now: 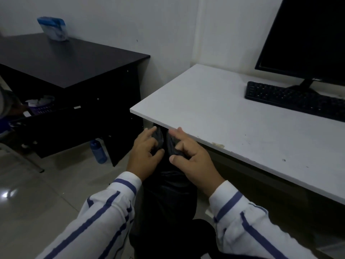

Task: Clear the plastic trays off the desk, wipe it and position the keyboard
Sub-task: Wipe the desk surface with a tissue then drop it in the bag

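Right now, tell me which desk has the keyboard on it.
The white desk, at right: the keyboard lies on it. The black desk bears a blue packet.

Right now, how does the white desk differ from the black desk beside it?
The white desk carries a keyboard and a monitor; the black desk holds only a blue-and-white packet on top. The white desk has a chipped front edge; the black desk's top looks unmarked. The white desk is nearer: the left hand and right hand grip a black bag just under its edge. Both stand against the white wall.
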`<state>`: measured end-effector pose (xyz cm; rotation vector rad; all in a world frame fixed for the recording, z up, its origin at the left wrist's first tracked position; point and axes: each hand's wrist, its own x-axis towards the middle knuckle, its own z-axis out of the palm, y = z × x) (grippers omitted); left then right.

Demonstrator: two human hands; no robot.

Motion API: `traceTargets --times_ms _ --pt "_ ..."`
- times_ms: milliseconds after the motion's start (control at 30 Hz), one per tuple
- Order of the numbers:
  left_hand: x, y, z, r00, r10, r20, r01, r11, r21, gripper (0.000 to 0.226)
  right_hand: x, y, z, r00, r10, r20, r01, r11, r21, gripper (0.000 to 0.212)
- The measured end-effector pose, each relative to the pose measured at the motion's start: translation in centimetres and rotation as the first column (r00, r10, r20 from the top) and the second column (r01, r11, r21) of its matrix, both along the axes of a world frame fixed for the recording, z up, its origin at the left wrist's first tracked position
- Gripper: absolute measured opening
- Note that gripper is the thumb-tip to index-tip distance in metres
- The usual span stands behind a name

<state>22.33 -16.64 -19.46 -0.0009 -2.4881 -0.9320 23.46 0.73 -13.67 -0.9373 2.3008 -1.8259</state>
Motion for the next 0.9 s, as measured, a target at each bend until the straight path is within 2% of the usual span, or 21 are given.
traceTargets --times_ms 67,100,167,233,300,333,400,500,533,700,833,900 --pt "-0.4 -0.1 0.4 0.993 -0.118 0.016 0.113 0.976 0.187 0.048 -0.4 -0.8 -0.2 0.988 0.077 0.135 -0.06 0.991 -0.124 0.011" --pt "-0.6 -0.1 0.5 0.985 -0.171 0.036 0.153 0.942 0.298 0.048 -0.6 -1.1 -0.5 0.98 0.076 0.182 -0.049 0.987 -0.15 0.008" --pt "-0.9 -0.1 0.5 0.965 -0.257 0.057 0.2 0.856 0.476 0.028 -1.1 -1.6 -1.3 0.975 0.006 0.224 0.025 0.99 -0.138 0.012" --pt "-1.0 0.0 0.3 0.962 -0.263 0.07 0.172 0.788 0.591 0.013 -1.7 -1.8 -2.4 0.961 -0.062 0.27 0.09 0.992 -0.093 0.011" --pt "-1.0 -0.1 -0.1 0.978 -0.188 0.084 0.088 0.749 0.657 0.011 -2.2 -1.9 -3.7 0.932 -0.092 0.351 0.111 0.993 -0.034 0.005" --pt "-1.1 -0.3 -0.4 0.984 -0.15 0.092 0.052 0.748 0.661 0.013 -2.5 -1.8 -4.3 0.915 -0.1 0.391 0.109 0.994 -0.001 0.01" --pt "-1.2 -0.6 -1.0 0.988 -0.115 0.102 0.024 0.772 0.635 0.015 -3.2 -1.8 -5.4 0.888 -0.106 0.448 0.088 0.994 0.061 0.035" --pt "-1.7 -0.9 -1.6 0.981 -0.128 0.146 0.007 0.773 0.635 0.007 -4.6 -2.2 -6.5 0.889 -0.091 0.449 0.011 0.984 0.179 0.07" --pt "-1.8 -0.9 -1.8 0.976 -0.143 0.165 0.005 0.771 0.637 0.008 -5.0 -2.4 -6.8 0.889 -0.082 0.451 -0.006 0.982 0.191 0.073" --pt "-2.7 -1.8 -3.2 0.918 -0.333 0.214 0.165 0.814 0.557 0.064 -6.7 -3.4 -7.4 0.875 -0.055 0.481 0.0 0.994 0.113 0.066" --pt "-3.7 -1.6 -3.5 0.875 -0.42 0.239 0.308 0.866 0.394 0.075 -8.0 -4.5 -7.7 0.888 -0.082 0.452 -0.013 0.979 0.203 0.084" --pt "-4.2 -1.4 -3.4 0.861 -0.448 0.24 0.335 0.855 0.396 0.079 -8.5 -5.0 -7.8 0.878 -0.055 0.475 -0.029 0.985 0.167 0.078"
